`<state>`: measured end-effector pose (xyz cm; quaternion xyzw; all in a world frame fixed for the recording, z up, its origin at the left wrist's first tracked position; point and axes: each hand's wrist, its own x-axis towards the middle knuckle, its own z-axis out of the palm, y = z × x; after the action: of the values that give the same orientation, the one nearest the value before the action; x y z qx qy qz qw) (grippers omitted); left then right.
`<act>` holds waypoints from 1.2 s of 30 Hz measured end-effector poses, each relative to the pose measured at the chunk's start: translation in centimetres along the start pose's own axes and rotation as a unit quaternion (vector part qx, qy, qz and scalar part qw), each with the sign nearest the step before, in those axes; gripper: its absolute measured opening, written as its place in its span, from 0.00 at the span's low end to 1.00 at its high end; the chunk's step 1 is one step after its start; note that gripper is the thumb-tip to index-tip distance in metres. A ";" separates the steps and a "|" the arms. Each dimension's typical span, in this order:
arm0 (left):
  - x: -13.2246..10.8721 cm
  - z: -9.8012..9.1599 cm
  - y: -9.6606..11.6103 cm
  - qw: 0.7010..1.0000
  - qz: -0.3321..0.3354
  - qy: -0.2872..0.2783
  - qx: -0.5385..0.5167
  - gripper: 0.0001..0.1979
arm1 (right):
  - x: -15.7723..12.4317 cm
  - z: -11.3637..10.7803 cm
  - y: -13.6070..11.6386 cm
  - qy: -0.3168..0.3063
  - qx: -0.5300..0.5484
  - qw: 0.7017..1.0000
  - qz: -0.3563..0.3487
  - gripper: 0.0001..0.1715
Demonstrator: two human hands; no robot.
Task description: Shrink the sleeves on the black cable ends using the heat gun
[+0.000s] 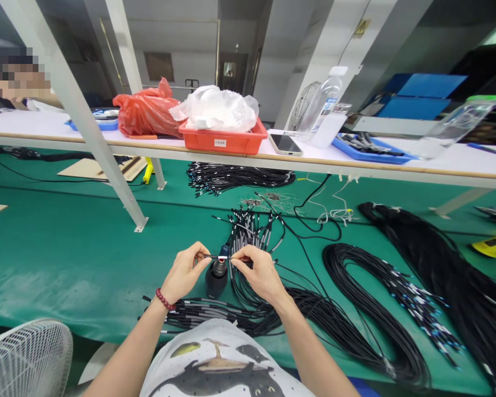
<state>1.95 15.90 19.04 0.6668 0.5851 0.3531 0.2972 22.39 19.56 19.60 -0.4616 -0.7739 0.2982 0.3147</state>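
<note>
My left hand [186, 273] pinches one side of a thin black cable [211, 256], and my right hand [259, 271] pinches it on the other side. The cable is stretched level between my fingertips, with a white sleeve [223, 257] midway. Directly beneath the sleeve is the metal nozzle of a dark heat gun [216, 281], which points upward from the green bench. Loose black cables [248, 237] with grey sections and white bands lie just behind my right hand. Another bundle of black cables [198, 314] passes below my wrists.
Coiled black cables [367, 309] and a thick black bundle [442, 264] lie to the right, near a yellow tool [494, 245]. A raised shelf [165, 148] bears a red tray [223, 142], phone [285, 144] and bottles. A white fan [33, 353] stands front left. A person is at far left.
</note>
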 end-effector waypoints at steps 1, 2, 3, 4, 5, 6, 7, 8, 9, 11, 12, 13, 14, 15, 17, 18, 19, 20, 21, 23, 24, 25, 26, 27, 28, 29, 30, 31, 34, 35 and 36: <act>0.0 0.0 0.0 1.000 0.003 0.000 0.003 0.11 | 0.0 0.0 0.0 0.003 0.001 1.000 0.000 0.05; 0.0 -0.1 0.2 1.000 0.004 -0.003 0.008 0.11 | -0.1 0.0 0.0 0.004 0.000 1.000 0.000 0.06; 0.0 -0.1 0.3 1.000 0.002 -0.008 0.014 0.13 | -0.2 -0.1 -0.1 0.002 -0.001 1.000 0.000 0.06; 0.0 -0.2 0.5 1.000 -0.001 -0.013 0.020 0.15 | -0.2 -0.1 -0.2 -0.001 -0.004 1.000 0.000 0.08; 0.0 -0.3 0.6 1.000 -0.004 -0.017 0.026 0.18 | -0.3 -0.2 -0.3 -0.008 -0.007 1.000 0.000 0.09; 0.0 -0.3 0.7 0.999 -0.008 -0.020 0.033 0.20 | -0.3 -0.2 -0.3 -0.017 -0.009 1.000 -0.001 0.11; 0.0 -0.3 0.8 0.999 -0.012 -0.021 0.038 0.23 | -0.4 -0.3 -0.4 -0.027 -0.010 1.000 -0.002 0.13; 0.0 -0.4 0.8 0.999 -0.014 -0.020 0.043 0.25 | -0.4 -0.3 -0.5 -0.037 -0.010 0.999 -0.003 0.14; 0.1 -0.4 0.8 0.999 -0.016 -0.018 0.047 0.26 | -0.4 -0.3 -0.5 -0.045 -0.010 0.999 -0.004 0.15; 0.1 -0.3 0.7 0.999 -0.017 -0.014 0.050 0.26 | -0.4 -0.1 -0.6 -0.049 -0.011 0.999 -0.006 0.16; 0.0 -0.3 0.6 0.999 -0.016 -0.012 0.050 0.26 | -0.4 0.0 -0.6 -0.045 -0.011 0.999 -0.006 0.15; 0.0 -0.3 0.5 0.999 -0.014 -0.009 0.047 0.24 | -0.4 0.1 -0.6 -0.040 -0.010 0.999 -0.005 0.14; 0.0 -0.3 0.4 0.999 -0.010 -0.006 0.043 0.22 | -0.3 0.2 -0.5 -0.032 -0.004 0.999 -0.003 0.13; -0.1 -0.3 0.4 0.999 -0.006 -0.002 0.038 0.20 | -0.3 0.3 -0.6 -0.024 0.004 1.000 0.001 0.12; -0.1 -0.3 0.4 1.000 0.000 0.001 0.030 0.16 | -0.2 0.4 -0.6 -0.007 0.021 1.000 0.010 0.09; -0.1 -0.3 0.4 1.000 0.000 -0.003 0.029 0.16 | -0.2 0.5 -0.6 -0.001 0.027 1.000 0.012 0.08; -0.1 -0.4 0.5 0.999 -0.003 -0.012 0.030 0.17 | -0.2 0.5 -0.6 0.003 0.029 0.999 0.012 0.08; -0.1 -0.4 0.5 0.999 -0.007 -0.023 0.033 0.18 | -0.2 0.4 -0.7 0.004 0.028 1.000 0.009 0.08; -0.1 -0.4 0.6 0.999 -0.011 -0.033 0.039 0.21 | -0.3 0.4 -0.7 0.002 0.026 1.000 0.005 0.08; 0.0 -0.3 0.6 0.998 -0.016 -0.040 0.050 0.24 | -0.4 0.2 -0.7 -0.014 0.014 1.000 -0.005 0.09; 0.0 -0.3 0.6 0.998 -0.016 -0.035 0.054 0.25 | -0.5 0.1 -0.7 -0.026 0.005 1.000 -0.012 0.10; 0.1 -0.2 0.6 0.998 -0.017 -0.029 0.055 0.25 | -0.5 -0.1 -0.7 -0.040 -0.006 0.999 -0.020 0.12; 0.1 -0.2 0.5 0.998 -0.019 -0.024 0.054 0.25 | -0.6 -0.2 -0.7 -0.054 -0.017 0.998 -0.029 0.13; 0.1 -0.2 0.5 0.998 -0.021 -0.020 0.050 0.24 | -0.6 -0.4 -0.7 -0.066 -0.026 0.997 -0.038 0.14; 0.1 -0.1 0.5 0.999 -0.023 -0.019 0.045 0.24 | -0.7 -0.5 -0.7 -0.074 -0.033 0.996 -0.044 0.14; 0.0 -0.1 0.6 0.999 -0.024 -0.020 0.039 0.23 | -0.7 -0.5 -0.7 -0.077 -0.037 0.995 -0.045 0.14; 0.0 -0.1 0.6 0.999 -0.026 -0.021 0.034 0.22 | -0.7 -0.6 -0.7 -0.076 -0.038 0.995 -0.043 0.14; 0.0 -0.1 0.6 0.999 -0.026 -0.021 0.028 0.21 | -0.6 -0.6 -0.7 -0.070 -0.038 0.996 -0.039 0.13; -0.1 -0.2 0.8 1.000 -0.024 -0.013 0.016 0.18 | -0.5 -0.4 -0.5 -0.048 -0.033 0.998 -0.025 0.10; -0.1 -0.2 0.8 1.000 -0.021 -0.010 0.012 0.16 | -0.4 -0.3 -0.4 -0.041 -0.030 0.998 -0.022 0.09; -0.1 -0.2 0.7 1.000 -0.017 -0.007 0.009 0.15 | -0.4 -0.2 -0.4 -0.033 -0.026 0.999 -0.021 0.07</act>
<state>2.17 15.72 19.77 0.6616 0.5978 0.3380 0.3012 22.49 19.06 19.94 -0.4435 -0.8010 0.2862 0.2826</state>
